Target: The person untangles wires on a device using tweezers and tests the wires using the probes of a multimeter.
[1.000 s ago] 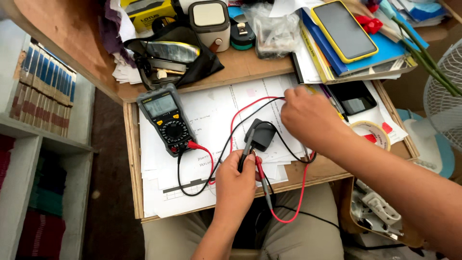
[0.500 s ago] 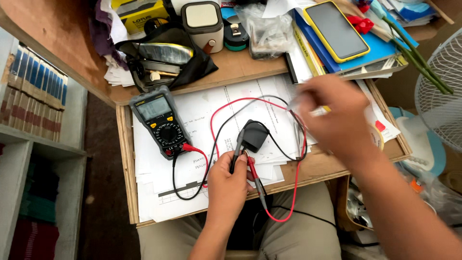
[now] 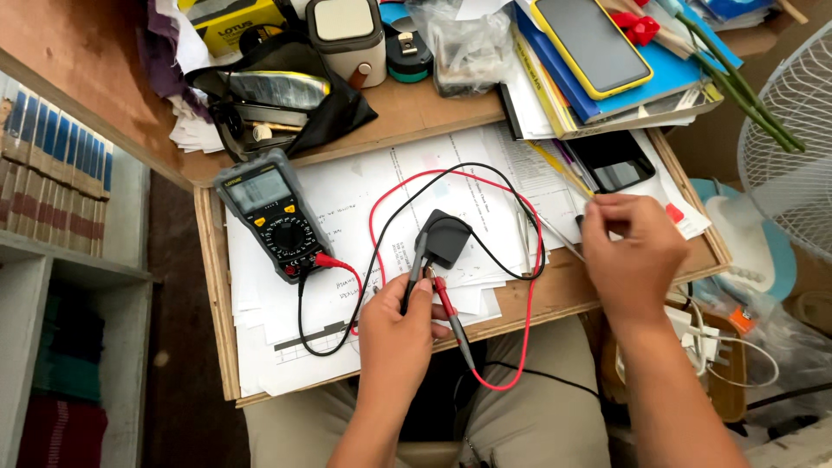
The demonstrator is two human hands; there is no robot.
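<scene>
My left hand (image 3: 400, 328) grips a black probe and a red probe (image 3: 444, 299) together, with their tips at a black plug adapter (image 3: 445, 237) lying on white papers. Red and black leads (image 3: 535, 286) loop from the probes to a grey multimeter (image 3: 273, 217) at the left of the wooden board (image 3: 555, 299). My right hand (image 3: 633, 251) hovers over the board's right edge. Its fingers are pinched, and a thin metal tool (image 3: 555, 234) sticks out from them towards the left.
At the back lie a black phone (image 3: 611, 160), a yellow-cased phone (image 3: 594, 43) on blue folders, a black pouch (image 3: 290, 95) and a beige box (image 3: 347, 35). A white fan (image 3: 793, 130) stands at the right. A shelf of books (image 3: 52, 173) is at the left.
My right hand has moved from the papers beside the adapter out to the board's right edge. The lead loops shifted with it. My left hand has kept the probes at the adapter.
</scene>
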